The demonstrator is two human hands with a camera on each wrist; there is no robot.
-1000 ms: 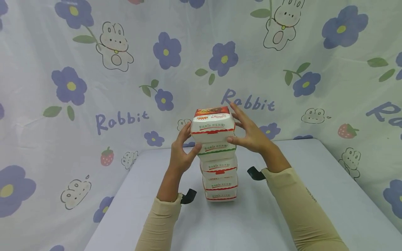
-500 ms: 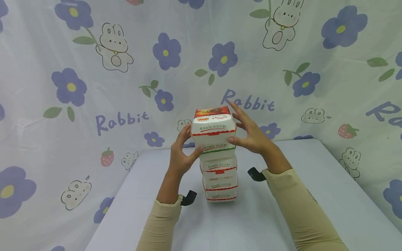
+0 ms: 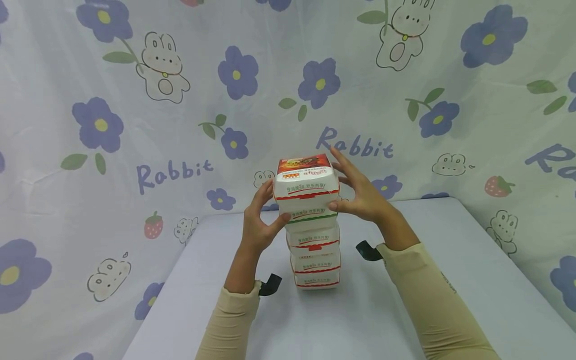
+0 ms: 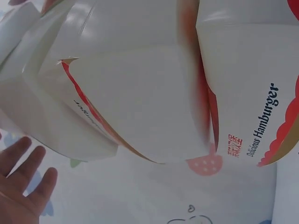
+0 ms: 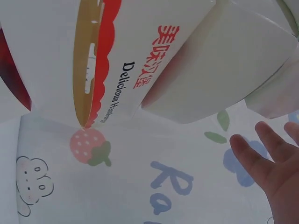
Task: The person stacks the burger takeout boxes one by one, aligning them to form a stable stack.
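Several white paper hamburger boxes stand in one leaning stack on the white table. The top hamburger box [image 3: 306, 188] has a red printed lid; below it sits a green-trimmed hamburger box [image 3: 312, 214]. At the left side is my left hand [image 3: 261, 222], its thumb at the front corner of the green-trimmed box. My right hand [image 3: 362, 197] spreads along the right side, thumb tip near the seam between these two boxes. Both wrist views show nearly straight fingers [image 4: 41, 184] beside the upper boxes. A lower hamburger box [image 5: 110, 60] with a red scalloped edge fills much of the right wrist view.
The white table [image 3: 216, 255] meets a hanging cloth [image 3: 180, 135] printed with flowers, rabbits and strawberries, close behind the stack. A dark bent piece [image 3: 368, 251] sticks out from the right sleeve cuff, and another dark piece [image 3: 270, 285] from the left.
The top box has come down slightly and tilted a little, settling over the green-trimmed box. Both hands have lowered a touch with it; the lower boxes have stayed in place.
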